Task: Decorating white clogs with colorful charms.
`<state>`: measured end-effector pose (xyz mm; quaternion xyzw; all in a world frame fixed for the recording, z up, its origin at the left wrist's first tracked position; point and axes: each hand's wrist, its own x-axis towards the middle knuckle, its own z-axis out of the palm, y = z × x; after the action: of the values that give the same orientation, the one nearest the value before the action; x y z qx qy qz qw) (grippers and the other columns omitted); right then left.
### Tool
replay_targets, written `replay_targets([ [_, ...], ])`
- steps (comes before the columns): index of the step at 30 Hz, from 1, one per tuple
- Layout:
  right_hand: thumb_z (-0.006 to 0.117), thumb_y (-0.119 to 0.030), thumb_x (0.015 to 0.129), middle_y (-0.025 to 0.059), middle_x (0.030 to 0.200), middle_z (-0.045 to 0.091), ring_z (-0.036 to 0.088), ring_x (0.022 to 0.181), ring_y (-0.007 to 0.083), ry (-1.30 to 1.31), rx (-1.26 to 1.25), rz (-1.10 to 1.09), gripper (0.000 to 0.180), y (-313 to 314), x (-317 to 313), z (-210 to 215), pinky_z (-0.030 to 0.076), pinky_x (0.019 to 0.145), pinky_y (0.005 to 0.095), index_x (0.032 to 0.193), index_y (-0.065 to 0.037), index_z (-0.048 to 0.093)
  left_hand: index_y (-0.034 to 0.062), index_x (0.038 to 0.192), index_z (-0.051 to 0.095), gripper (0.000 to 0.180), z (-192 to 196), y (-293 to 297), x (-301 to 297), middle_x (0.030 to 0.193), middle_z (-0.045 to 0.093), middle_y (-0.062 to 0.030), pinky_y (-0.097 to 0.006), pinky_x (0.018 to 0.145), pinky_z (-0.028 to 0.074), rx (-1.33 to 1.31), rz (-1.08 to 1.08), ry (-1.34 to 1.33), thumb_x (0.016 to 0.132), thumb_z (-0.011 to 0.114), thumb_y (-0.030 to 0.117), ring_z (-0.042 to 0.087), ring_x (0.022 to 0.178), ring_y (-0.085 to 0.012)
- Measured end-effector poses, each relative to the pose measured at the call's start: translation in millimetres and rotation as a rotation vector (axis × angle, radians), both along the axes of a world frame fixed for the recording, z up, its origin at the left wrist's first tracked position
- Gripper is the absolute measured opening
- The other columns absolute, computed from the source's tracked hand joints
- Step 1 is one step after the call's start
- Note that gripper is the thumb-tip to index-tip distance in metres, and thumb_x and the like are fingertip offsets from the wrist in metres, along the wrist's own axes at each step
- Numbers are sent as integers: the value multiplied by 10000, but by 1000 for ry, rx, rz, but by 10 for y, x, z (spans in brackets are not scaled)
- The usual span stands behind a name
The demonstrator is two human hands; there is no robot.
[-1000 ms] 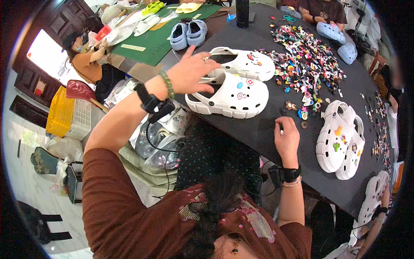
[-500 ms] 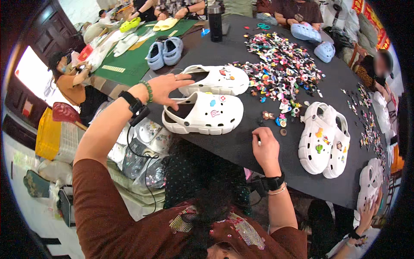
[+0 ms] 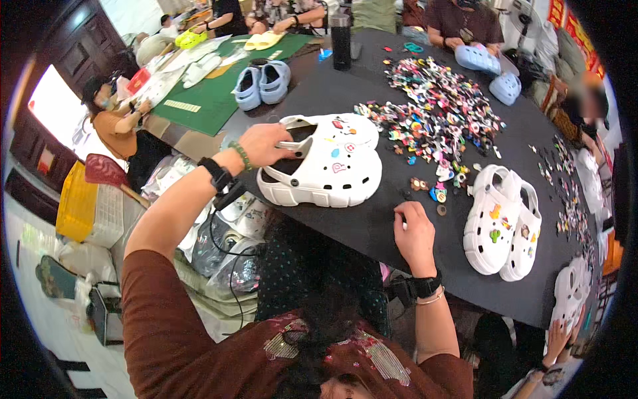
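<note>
Two white clogs with small coloured charms lie side by side near the left edge of the black table [image 3: 372,233]. My left hand [image 3: 264,143] is closed around the heel strap of the nearer white clog [image 3: 332,179], and the far white clog [image 3: 345,126] touches it. My right hand [image 3: 413,234] rests curled on the table near its front edge, with a small white piece [image 3: 403,226] pinched at its fingertips. A few loose charms [image 3: 428,189] lie just beyond that hand.
A large pile of colourful charms [image 3: 442,110] covers the table's middle. Another white clog pair [image 3: 502,226] sits to the right, light blue clogs [image 3: 262,83] and a black bottle [image 3: 341,41] farther back. Other people sit around a green mat [image 3: 212,100]. A yellow crate [image 3: 76,206] stands left.
My left hand has come down from lying spread over the clogs and has closed on the heel strap. My right hand has stayed on the table.
</note>
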<state>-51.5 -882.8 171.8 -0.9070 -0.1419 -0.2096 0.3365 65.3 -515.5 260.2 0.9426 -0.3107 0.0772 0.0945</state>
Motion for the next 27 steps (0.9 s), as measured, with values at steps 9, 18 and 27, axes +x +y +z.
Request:
replay_targets([
  [9, 610, -31, 815, 114, 942, 610, 627, 813, 338, -17, 14, 6, 84, -17, -99, -29, 513, 666, 402, 893, -48, 585, 124, 1104, 661, 465, -115, -144, -161, 972, 622, -94, -399, 780, 433, -25, 80, 184, 750, 732, 416, 586, 986, -284],
  [18, 606, -20, 806, 111, 941, 608, 625, 813, 334, -18, -33, 9, 91, 11, -62, -42, 508, 669, 404, 891, -48, 589, 133, 927, 737, 228, -408, -75, -451, 755, 570, -72, -393, 672, 443, -244, 180, -80, 737, 734, 261, 580, 774, -269],
  [27, 603, -11, 798, 128, 959, 603, 616, 873, 341, -10, -102, -1, 114, 29, -22, -43, 505, 726, 402, 906, -43, 582, 37, 959, 716, 248, -198, 583, -766, 762, 591, -143, -380, 671, 444, -518, 482, -108, 762, 732, 188, 577, 752, -304],
])
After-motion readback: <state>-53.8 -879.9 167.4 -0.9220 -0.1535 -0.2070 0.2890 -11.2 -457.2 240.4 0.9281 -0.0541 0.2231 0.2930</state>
